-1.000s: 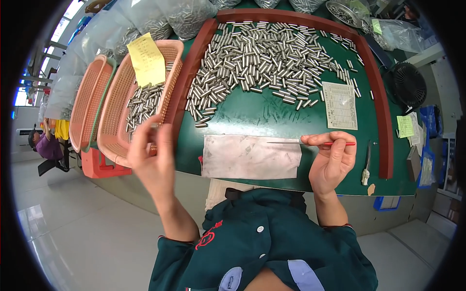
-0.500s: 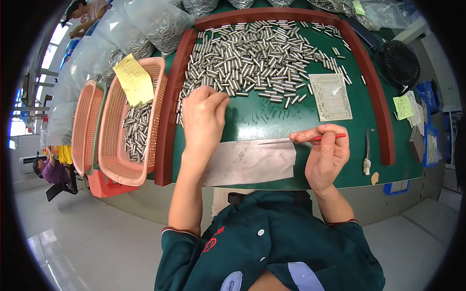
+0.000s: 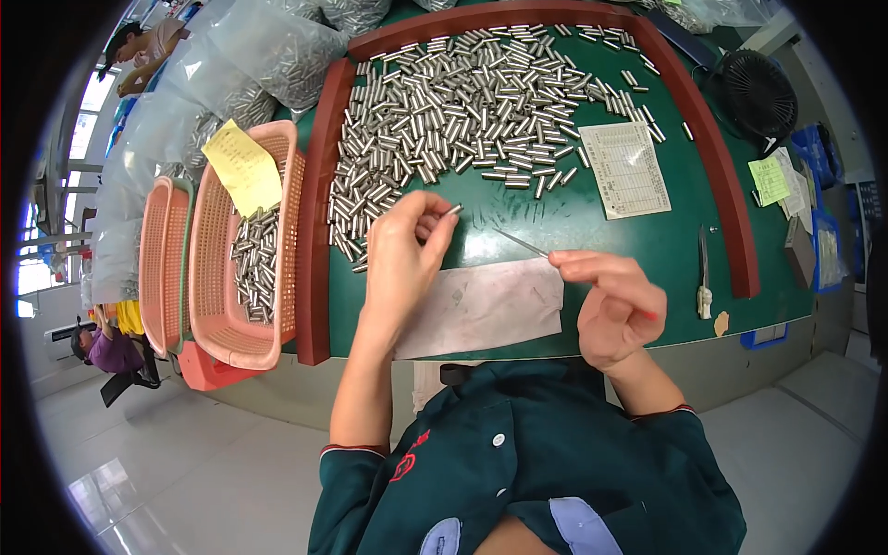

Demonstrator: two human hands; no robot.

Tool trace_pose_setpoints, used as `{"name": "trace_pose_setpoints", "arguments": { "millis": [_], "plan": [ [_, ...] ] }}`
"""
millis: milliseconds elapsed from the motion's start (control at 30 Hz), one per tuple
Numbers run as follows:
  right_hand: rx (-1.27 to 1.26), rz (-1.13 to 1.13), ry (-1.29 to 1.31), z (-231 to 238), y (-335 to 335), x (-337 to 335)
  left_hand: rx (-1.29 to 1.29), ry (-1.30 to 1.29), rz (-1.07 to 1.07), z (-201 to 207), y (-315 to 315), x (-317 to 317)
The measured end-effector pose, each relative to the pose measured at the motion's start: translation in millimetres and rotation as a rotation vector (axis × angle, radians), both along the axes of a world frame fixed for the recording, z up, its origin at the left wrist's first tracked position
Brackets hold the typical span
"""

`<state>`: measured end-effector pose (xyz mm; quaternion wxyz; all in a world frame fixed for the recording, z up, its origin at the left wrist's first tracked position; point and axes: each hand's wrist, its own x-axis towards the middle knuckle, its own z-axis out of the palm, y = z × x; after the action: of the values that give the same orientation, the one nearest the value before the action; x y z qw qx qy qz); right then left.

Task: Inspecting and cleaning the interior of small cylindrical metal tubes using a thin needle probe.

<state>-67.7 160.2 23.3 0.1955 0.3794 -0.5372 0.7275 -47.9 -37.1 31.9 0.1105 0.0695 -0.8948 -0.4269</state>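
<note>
My left hand (image 3: 404,250) pinches a small shiny metal cylinder (image 3: 453,210) between thumb and fingertips, just above the green tabletop. In my right hand (image 3: 618,301) is a thin, pointed metal tool (image 3: 523,242) with a red handle end showing by the palm. Its tip points up and left toward the cylinder, apart from it. Beyond both hands spreads a big heap of similar metal cylinders (image 3: 472,106). A stained, pale cloth (image 3: 504,310) lies flat below the hands at the near table edge.
A dark red wooden frame (image 3: 319,213) borders the work area. Left of it stand pink baskets (image 3: 287,277), one holding cylinders and a yellow note (image 3: 242,166). A printed paper sheet (image 3: 624,171) lies right of the heap. Farther right are a black fan (image 3: 757,97) and a slim tool (image 3: 703,268).
My left hand has come right and nearer from the heap's edge, and a cylinder now shows in its fingers. My right hand has turned, so the tool's tip points higher.
</note>
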Motion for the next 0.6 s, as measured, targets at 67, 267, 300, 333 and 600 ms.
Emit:
{"name": "trace_pose_setpoints", "arguments": {
  "millis": [67, 267, 300, 333, 600],
  "plan": [
    [0.113, 0.025, 0.124, 3, 0, 1, 0.109, 0.019, 0.029, -8, 7, 14],
    [0.313, 0.055, 0.291, 6, -7, 4, 0.292, 0.081, 0.114, -28, 22, 35],
    [0.326, 0.051, 0.290, 5, -7, 4, 0.302, 0.065, 0.108, -30, 22, 36],
    [0.328, 0.053, 0.290, 5, -7, 4, 0.305, 0.064, 0.110, -31, 22, 36],
    [0.309, 0.061, 0.237, 5, -9, 5, 0.291, 0.125, 0.105, -33, 23, 36]
  ]
}}
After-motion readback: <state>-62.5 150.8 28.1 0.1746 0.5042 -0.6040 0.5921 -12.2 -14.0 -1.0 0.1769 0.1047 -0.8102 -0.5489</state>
